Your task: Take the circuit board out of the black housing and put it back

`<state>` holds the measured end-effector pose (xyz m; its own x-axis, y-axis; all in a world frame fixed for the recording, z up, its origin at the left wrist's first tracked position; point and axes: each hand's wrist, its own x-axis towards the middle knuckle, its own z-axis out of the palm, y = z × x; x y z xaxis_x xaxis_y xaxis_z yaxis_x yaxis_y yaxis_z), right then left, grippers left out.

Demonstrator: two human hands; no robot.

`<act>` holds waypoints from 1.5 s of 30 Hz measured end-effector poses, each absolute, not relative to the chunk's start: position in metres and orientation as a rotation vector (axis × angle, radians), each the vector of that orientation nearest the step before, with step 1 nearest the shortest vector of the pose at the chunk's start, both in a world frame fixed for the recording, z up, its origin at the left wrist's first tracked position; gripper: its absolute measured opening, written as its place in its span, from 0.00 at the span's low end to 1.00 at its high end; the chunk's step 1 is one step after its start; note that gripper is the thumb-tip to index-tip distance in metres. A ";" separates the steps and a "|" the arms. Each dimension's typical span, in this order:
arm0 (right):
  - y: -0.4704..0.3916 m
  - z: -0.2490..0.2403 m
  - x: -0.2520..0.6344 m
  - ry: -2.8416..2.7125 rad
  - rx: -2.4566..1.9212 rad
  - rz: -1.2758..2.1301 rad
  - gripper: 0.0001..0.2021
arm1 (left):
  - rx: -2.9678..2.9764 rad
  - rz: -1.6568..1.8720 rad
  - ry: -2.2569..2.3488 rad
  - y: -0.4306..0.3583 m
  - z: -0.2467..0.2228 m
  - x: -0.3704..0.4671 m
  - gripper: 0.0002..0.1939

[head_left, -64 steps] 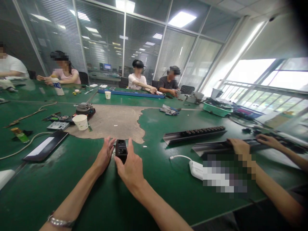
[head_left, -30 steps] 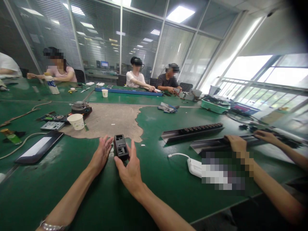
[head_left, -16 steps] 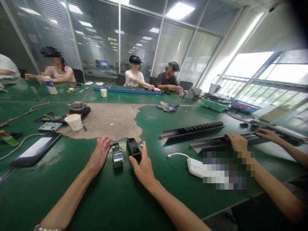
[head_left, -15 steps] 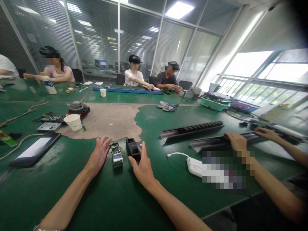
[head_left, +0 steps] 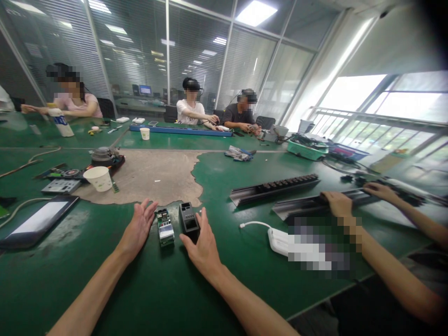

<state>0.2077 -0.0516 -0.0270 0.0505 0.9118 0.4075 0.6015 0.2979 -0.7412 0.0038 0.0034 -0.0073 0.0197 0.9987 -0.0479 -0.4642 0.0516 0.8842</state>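
Note:
A small green circuit board (head_left: 165,228) with a silvery block on it lies on the green tabletop (head_left: 140,289) between my hands. Just right of it is a black plastic housing (head_left: 189,221) with rectangular openings. My left hand (head_left: 139,228) rests at the board's left side, fingers stretched out and holding nothing. Around the housing's right and near sides my right hand (head_left: 203,247) has its thumb and fingers spread; whether the fingers touch it is hard to tell.
Paper cup (head_left: 98,179), device parts (head_left: 61,186) and a dark tablet (head_left: 40,221) lie left. At right are black rails (head_left: 273,189), a white adapter (head_left: 279,240) and another person's hands (head_left: 338,204). Gloves (head_left: 240,153) lie farther back. People sit across the table.
The whole view has shifted slightly, so most things appear a little farther left. Both hands keep nearly the same pose beside the board and housing.

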 end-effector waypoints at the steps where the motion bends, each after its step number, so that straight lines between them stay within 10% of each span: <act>1: -0.051 -0.026 0.208 -1.642 -1.388 0.439 0.47 | 0.819 1.355 0.865 0.004 -0.008 0.004 0.40; 16: -0.057 0.032 0.166 -1.558 -1.117 0.679 0.41 | 0.800 1.351 0.842 0.000 -0.006 0.003 0.39; 45: -0.067 -0.017 0.145 -1.735 -1.362 0.510 0.40 | 0.915 1.311 0.901 0.006 -0.017 0.001 0.34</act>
